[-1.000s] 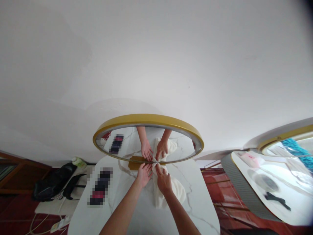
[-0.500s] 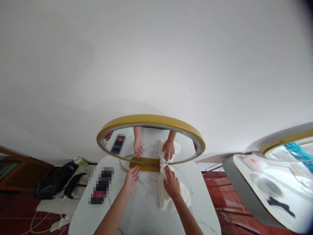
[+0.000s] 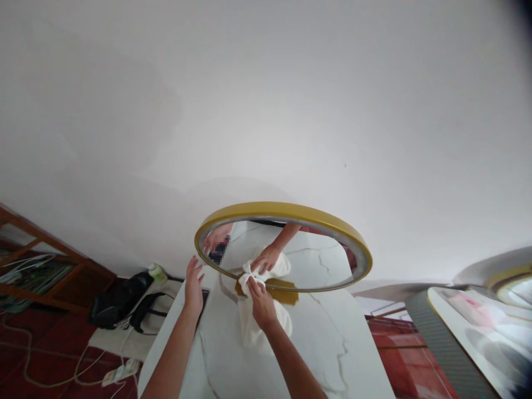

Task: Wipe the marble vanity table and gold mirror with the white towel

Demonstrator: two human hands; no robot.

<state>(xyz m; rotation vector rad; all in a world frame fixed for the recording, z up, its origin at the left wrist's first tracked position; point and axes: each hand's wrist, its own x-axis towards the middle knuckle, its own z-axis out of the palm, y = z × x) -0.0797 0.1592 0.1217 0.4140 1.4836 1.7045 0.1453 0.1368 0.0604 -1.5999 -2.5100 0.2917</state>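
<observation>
rt hand (image 3: 261, 306) holding wht cloth (image 3: 250, 328) at mirror (image 3: 301, 256) btm; lt hand (image 3: 193, 287) spread wide

Under its fingers the right hand (image 3: 262, 308) hides part of the white cloth (image 3: 249, 330), which covers part of the gold base (image 3: 286, 295). The left hand (image 3: 193, 287) and wrist hide most of a dark flat object (image 3: 204, 302). The bottom edge cuts off the white bench (image 3: 324, 354). At right, a 2nd mirror (image 3: 517, 288) and a 2nd bench (image 3: 453, 327) are cut off and blurred. The wooden cabinet's (image 3: 78, 280) contents are too small to tell.
</observation>
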